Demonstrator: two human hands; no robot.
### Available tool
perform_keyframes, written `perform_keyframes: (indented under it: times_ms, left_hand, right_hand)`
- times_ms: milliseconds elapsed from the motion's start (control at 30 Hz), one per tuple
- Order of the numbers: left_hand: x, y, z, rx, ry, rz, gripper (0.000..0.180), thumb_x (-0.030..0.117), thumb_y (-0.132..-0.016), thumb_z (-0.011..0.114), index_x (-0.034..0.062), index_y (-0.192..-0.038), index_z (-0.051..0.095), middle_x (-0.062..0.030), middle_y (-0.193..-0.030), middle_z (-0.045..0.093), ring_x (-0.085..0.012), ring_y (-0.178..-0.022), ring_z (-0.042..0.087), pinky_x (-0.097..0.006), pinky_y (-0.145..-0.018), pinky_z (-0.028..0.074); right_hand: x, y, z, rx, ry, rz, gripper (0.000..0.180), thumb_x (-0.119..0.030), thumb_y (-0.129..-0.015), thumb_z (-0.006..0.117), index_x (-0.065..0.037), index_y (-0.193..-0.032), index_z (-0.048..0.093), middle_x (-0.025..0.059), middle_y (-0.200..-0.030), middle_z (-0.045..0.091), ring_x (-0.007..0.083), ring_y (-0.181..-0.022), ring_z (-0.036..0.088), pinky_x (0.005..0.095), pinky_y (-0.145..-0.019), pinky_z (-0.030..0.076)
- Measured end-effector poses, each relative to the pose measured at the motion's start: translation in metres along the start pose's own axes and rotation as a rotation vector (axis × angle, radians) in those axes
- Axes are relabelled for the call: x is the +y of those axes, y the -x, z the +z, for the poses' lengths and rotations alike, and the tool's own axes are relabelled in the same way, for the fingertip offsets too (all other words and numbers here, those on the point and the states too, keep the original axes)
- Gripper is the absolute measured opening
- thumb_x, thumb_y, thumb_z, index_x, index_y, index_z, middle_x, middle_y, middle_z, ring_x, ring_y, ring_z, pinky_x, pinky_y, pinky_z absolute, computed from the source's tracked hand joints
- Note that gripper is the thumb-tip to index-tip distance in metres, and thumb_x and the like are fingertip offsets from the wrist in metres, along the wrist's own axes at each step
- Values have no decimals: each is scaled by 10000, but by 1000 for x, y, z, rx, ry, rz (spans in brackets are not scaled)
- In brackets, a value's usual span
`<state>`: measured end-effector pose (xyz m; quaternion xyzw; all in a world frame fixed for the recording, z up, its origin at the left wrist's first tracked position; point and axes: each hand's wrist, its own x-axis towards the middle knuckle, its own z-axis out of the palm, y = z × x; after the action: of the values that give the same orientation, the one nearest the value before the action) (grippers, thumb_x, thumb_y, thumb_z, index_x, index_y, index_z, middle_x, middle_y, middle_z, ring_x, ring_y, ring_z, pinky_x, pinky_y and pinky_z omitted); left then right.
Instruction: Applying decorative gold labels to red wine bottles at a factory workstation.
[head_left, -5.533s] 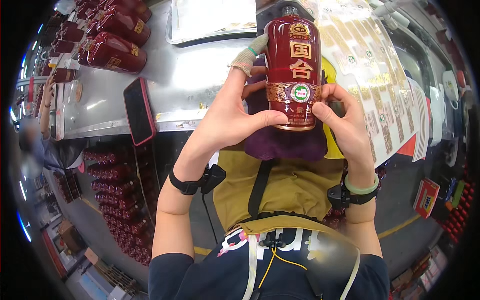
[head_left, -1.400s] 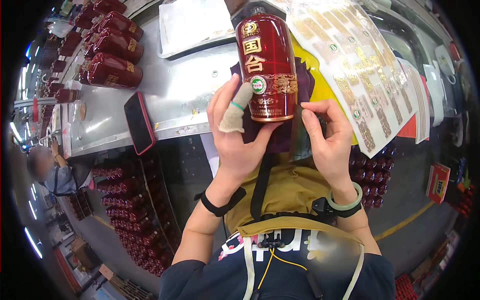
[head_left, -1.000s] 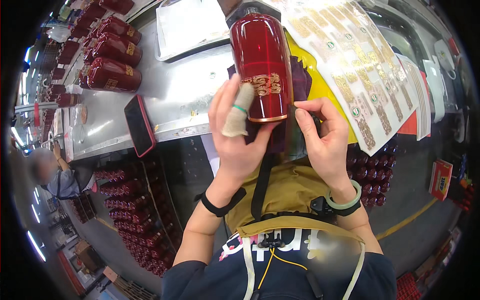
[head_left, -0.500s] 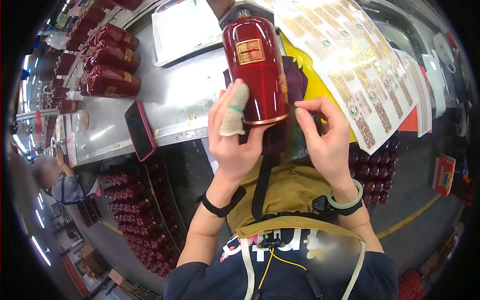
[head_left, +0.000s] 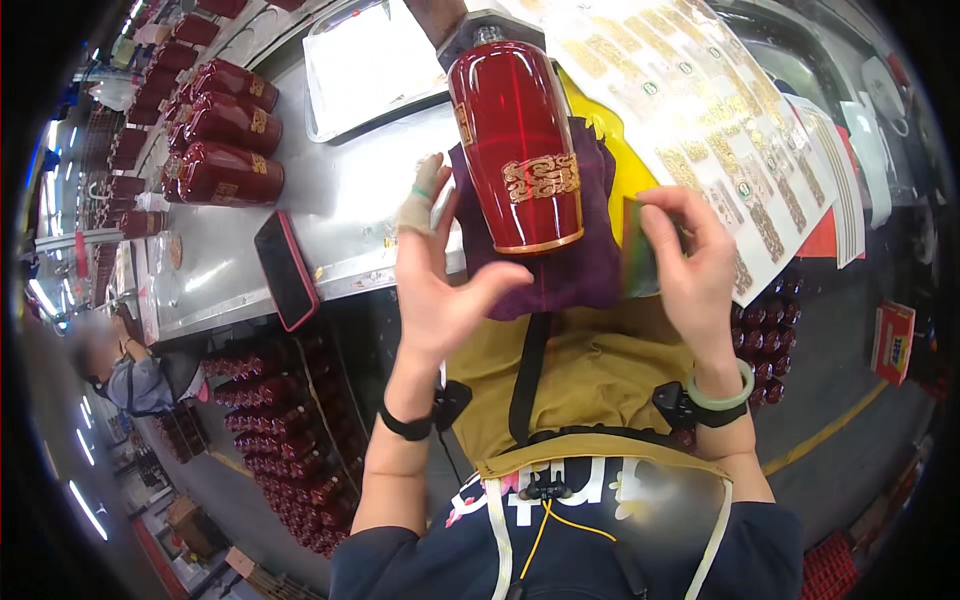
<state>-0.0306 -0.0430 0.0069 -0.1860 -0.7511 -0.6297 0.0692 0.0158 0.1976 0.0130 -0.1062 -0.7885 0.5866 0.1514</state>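
A glossy dark red bottle [head_left: 515, 120] lies on a folded purple cloth [head_left: 590, 270], its neck pointing away from me. An ornate gold decal [head_left: 540, 178] faces up near its base, and part of another gold mark shows at its left side. To the left of the bottle is my left hand [head_left: 435, 275], fingers spread and thumb stretched toward the base, holding nothing. A pale cover is on one of its fingers. My right hand [head_left: 695, 265], right of the cloth, pinches a thin see-through film [head_left: 637, 245], which is blurred and looks greenish.
Sheets of gold decals [head_left: 700, 110] spread over the far right. A white tray [head_left: 370, 70] stands at the far left, with a phone [head_left: 283, 268] at the table edge. Several red bottles [head_left: 232, 122] lie further left. Another person [head_left: 140, 370] sits at the left.
The bottle has turned, so the ornate gold decal now faces up instead of the square gold label. My left hand has come off it leftward; my right hand has moved right with the film.
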Motion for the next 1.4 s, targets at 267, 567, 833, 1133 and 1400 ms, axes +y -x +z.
perform_keyframes:
  times_ms: [267,567,833,1133,1400]
  left_hand:
    - [16,-98,7,-172,455,-733,609,412,-952,752,-63,-1299,595,-138,-1160,716,-204,-1012,711,-368,-917,582]
    - [95,-37,56,-545,427,-407,845,366,-689,922,-54,-1336,577,-114,-1179,709,-174,-1033,682,-334,-928,543]
    - [93,-14,135,-952,165,175,1335,405,-492,1052,-53,-1529,348,-184,-1515,490,-283,-1359,516,-404,-1147,411]
    - [70,-40,163,-1087,143,120,624,27,-950,636,-1,-1539,433,-194,-1596,446,-319,-1492,420,-493,-1242,302]
    - [59,-76,82,-692,-227,215,409,86,-1045,572,-11,-1442,573,-165,-1569,490,-270,-1480,428,-471,-1245,323]
  right_hand:
    - [-56,-23,-21,-178,-294,-66,142,-87,-1039,609,10,-1131,656,3,-977,639,73,-946,551,213,-870,426]
    - [-113,-56,-94,-468,56,-368,276,-241,-1004,691,-3,-1130,630,101,-833,677,198,-768,643,322,-711,515]
    - [-86,84,-221,-105,576,-214,245,-228,-1004,665,12,-1002,712,120,-832,658,207,-753,624,330,-726,501]
    - [41,385,-371,709,965,637,357,-333,-1011,648,10,-1085,717,206,-1004,718,337,-932,706,395,-842,518]
    - [223,481,-425,1054,1022,1182,266,-368,-965,671,-193,-1124,792,188,-1063,751,420,-996,714,495,-865,563]
